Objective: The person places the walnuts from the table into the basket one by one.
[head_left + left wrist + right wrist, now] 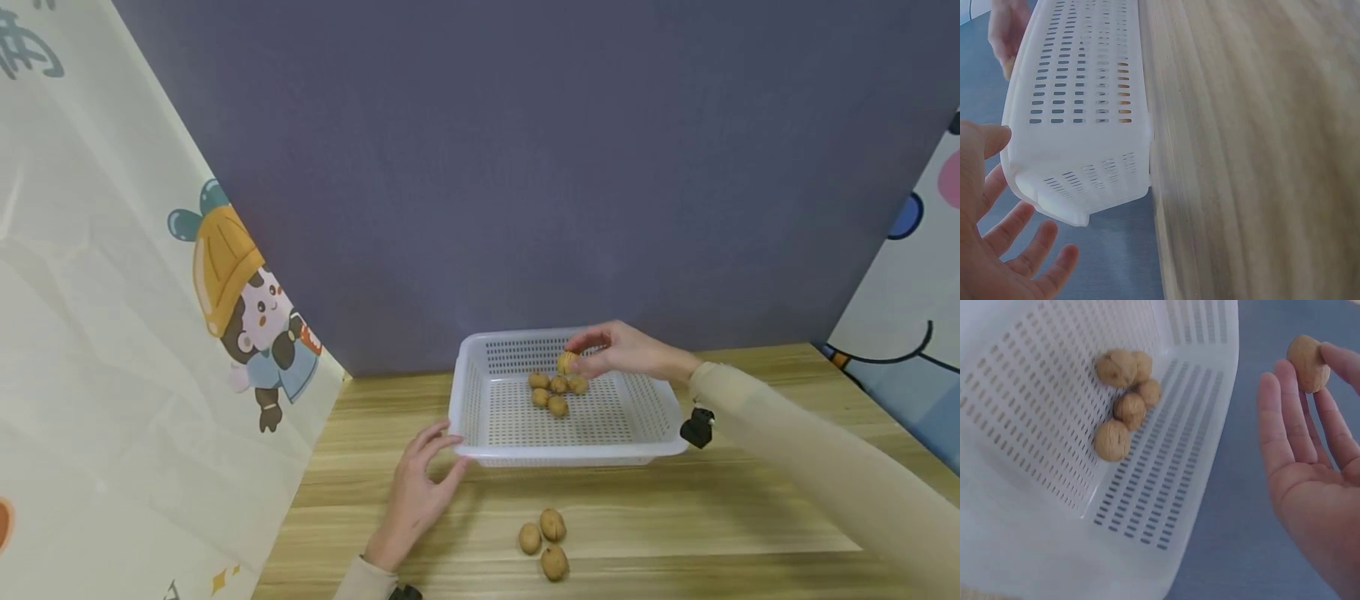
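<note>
Head view: the right grip (618,351) pinches a walnut (567,363); other walnuts (558,384) lie below it; the left grip (420,492) lightly holds the basket (570,452); placing seems in hand, next needing lowering, then release.

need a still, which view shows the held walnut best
Right wrist: the held walnut shows large and mostly uncovered. The head view shows it small, partly covered; the left wrist view, at most a sliver.
</note>
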Available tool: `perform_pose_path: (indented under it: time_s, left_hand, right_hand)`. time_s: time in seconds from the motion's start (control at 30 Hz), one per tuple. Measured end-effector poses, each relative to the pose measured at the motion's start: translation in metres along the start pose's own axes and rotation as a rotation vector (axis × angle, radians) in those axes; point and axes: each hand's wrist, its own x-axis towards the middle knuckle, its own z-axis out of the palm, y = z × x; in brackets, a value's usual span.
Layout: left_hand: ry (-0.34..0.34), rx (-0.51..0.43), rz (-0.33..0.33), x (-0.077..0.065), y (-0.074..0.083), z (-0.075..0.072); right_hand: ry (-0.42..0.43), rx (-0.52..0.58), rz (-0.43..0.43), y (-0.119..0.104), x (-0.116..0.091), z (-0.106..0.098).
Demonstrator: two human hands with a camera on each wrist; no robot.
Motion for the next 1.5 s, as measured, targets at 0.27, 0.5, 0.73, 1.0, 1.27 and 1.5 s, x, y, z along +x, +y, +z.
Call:
perform_pose_path:
  time_s: [0.27, 0.5, 0.73, 1.0, 1.27, 1.5]
  left_hand:
    - [0.008, 0.013, 0.004, 0.0, -0.002, 0.001]
    - [0.003, 0.005, 0.004, 0.0, -0.002, 0.0]
    - [0.006, 0.007, -0.003, 0.001, -0.001, -0.001]
    - [0.002, 0.015, 0.004, 0.001, 0.0, -0.001]
    - [0.002, 0.009, 0.001, 0.0, 0.001, 0.0]
    - [-0.005, 0.009, -0.006, 0.0, 0.0, -0.001]
  right_hand:
    - [0.053, -0.016, 0.007, 0.023, 0.025, -0.002]
    - [0.072, -0.008, 0.018, 0.045, 0.038, 0.0]
    - [0.047, -0.068, 0.058, 0.059, 0.046, 0.006]
    - [-0.028, -0.072, 0.122, 0.079, 0.049, 0.013]
    - [-0.027, -0.087, 0.165, 0.085, 0.051, 0.018]
    - [-0.016, -0.106, 0.177, 0.085, 0.055, 0.023]
